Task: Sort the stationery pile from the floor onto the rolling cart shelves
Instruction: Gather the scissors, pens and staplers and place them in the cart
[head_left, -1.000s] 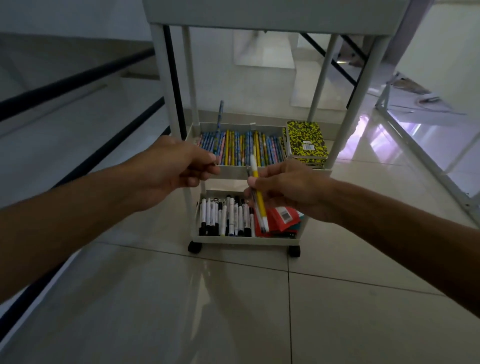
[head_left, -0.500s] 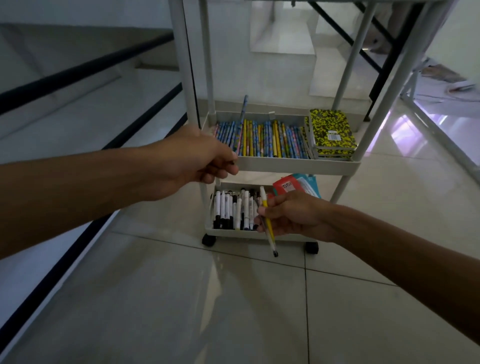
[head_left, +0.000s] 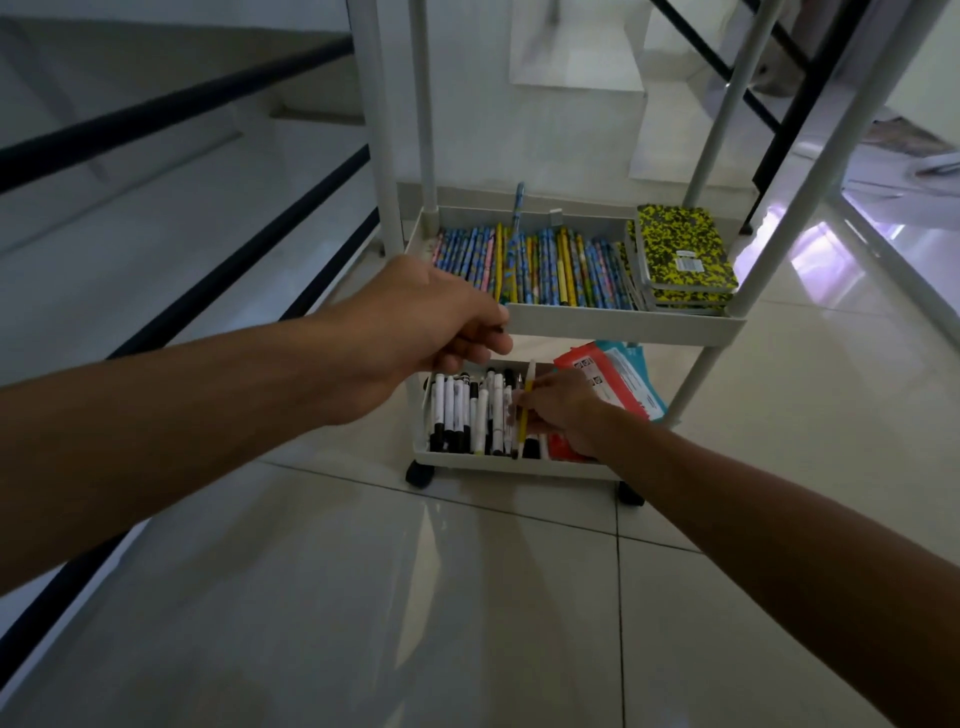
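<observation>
We see a floor (head_left: 467, 623) of large pale tiles, very glossy, with reflections of light on it. The rolling cart (head_left: 618, 323) looks like painted metal or plastic, white and matt; we cannot tell which. Its wheels (head_left: 420, 474) seem black plastic. The markers (head_left: 457, 410) have smooth white plastic bodies with black caps. The pencils (head_left: 545, 265) have printed, slightly shiny coats. The notebooks (head_left: 680, 249) have paper covers, matt yellow and black.

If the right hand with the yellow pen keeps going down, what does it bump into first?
Probably the row of black-and-white markers lying in the white cart's bottom tray. The right hand holds the yellow pen right above them, though depth is hard to judge.
</observation>
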